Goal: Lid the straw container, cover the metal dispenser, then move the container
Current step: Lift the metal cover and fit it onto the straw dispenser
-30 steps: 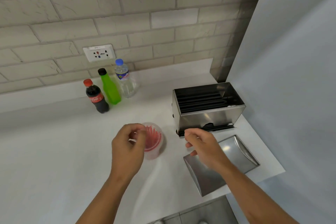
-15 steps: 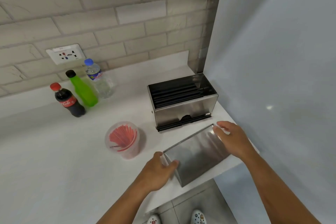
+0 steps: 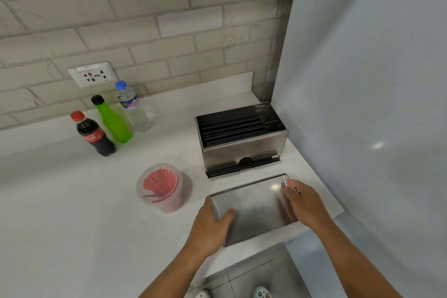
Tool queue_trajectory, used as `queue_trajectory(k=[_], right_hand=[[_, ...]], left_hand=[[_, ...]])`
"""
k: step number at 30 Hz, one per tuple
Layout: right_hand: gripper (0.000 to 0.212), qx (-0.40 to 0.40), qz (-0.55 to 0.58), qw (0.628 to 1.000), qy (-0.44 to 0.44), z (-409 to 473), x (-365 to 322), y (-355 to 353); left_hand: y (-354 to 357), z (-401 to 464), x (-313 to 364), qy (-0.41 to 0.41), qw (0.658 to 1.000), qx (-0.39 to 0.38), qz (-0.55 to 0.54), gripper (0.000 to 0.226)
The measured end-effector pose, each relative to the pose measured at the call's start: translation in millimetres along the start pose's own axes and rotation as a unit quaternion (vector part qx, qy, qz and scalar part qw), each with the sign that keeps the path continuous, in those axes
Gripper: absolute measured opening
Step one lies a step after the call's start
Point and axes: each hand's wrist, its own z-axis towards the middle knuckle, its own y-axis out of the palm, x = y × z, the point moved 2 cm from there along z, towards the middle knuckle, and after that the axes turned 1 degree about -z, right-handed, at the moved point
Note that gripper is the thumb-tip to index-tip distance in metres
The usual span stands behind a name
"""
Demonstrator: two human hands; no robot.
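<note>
A clear round straw container (image 3: 161, 187) full of red straws stands on the white counter, a clear lid on top of it. Right of it sits the open metal dispenser (image 3: 244, 139) with black straws inside. In front of the dispenser I hold its metal cover (image 3: 256, 208) tilted, lifted off the counter near the front edge. My left hand (image 3: 212, 221) grips the cover's left end. My right hand (image 3: 302, 203) grips its right end.
Three bottles stand at the back left: a cola bottle (image 3: 93, 134), a green bottle (image 3: 112, 120) and a water bottle (image 3: 134, 106). A wall socket (image 3: 93, 76) is above them. A grey panel (image 3: 367, 104) walls the counter's right side. The counter edge (image 3: 242, 259) runs below my hands.
My left hand left the straw container and both hands went to the metal cover. They took hold of its ends and raised it off the counter.
</note>
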Motion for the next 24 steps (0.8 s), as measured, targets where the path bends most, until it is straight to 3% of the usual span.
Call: queue_trajectory(k=[2, 5, 9, 12, 16, 20, 24], right_hand=[[0.034, 0.011, 0.036, 0.999, -0.002, -0.8, -1.0, -5.8], [0.028, 0.000, 0.078, 0.997, 0.013, -1.0, -2.9, -10.3], [0.018, -0.054, 0.139, 0.988, 0.045, -1.9, -3.5, -11.0], [0.023, -0.126, 0.188, 0.972, 0.055, -4.9, -7.6, -20.9], [0.030, -0.182, 0.164, 0.967, 0.066, -10.7, -17.0, -35.8], [0.017, -0.215, 0.262, 0.937, 0.088, -16.1, -30.0, -51.7], [0.031, -0.175, 0.385, 0.901, 0.098, -24.2, -51.3, -62.7]], left_hand=[[-6.8, -2.6, 7.0, 0.030, 0.999, 0.022, -0.020, 0.034], [-17.9, -6.6, 19.4, 0.071, 0.996, 0.049, -0.028, 0.051], [-31.0, -14.4, 38.4, 0.108, 0.991, 0.064, -0.048, 0.059], [-41.6, -24.2, 49.9, 0.173, 0.977, 0.063, -0.112, 0.065], [-59.6, -30.2, 65.3, 0.289, 0.956, 0.038, -0.035, 0.077], [-77.1, -16.2, 80.1, 0.343, 0.927, 0.144, 0.050, 0.065], [-97.9, -2.9, 97.4, 0.339, 0.901, 0.258, 0.076, 0.062]])
